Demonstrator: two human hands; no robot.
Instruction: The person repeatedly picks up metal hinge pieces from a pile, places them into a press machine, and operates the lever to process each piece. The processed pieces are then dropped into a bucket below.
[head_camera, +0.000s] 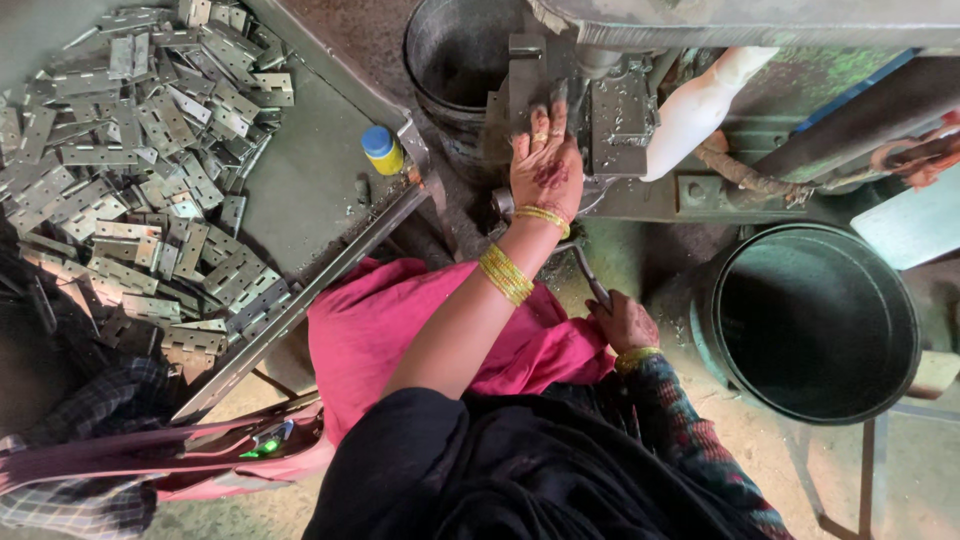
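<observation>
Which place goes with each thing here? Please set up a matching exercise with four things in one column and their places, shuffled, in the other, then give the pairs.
Things:
1. left hand
2. right hand
3. pile of metal hinges
4. small yellow bottle with a blue cap

Places:
A. on the tray, near its right edge, apart from the pile
B. spread over the left part of the tray
C. laid on the metal block of the machine
D. low by the lap, on a thin metal lever

Pairs: 1-C, 2-D, 3-B, 4-A
</observation>
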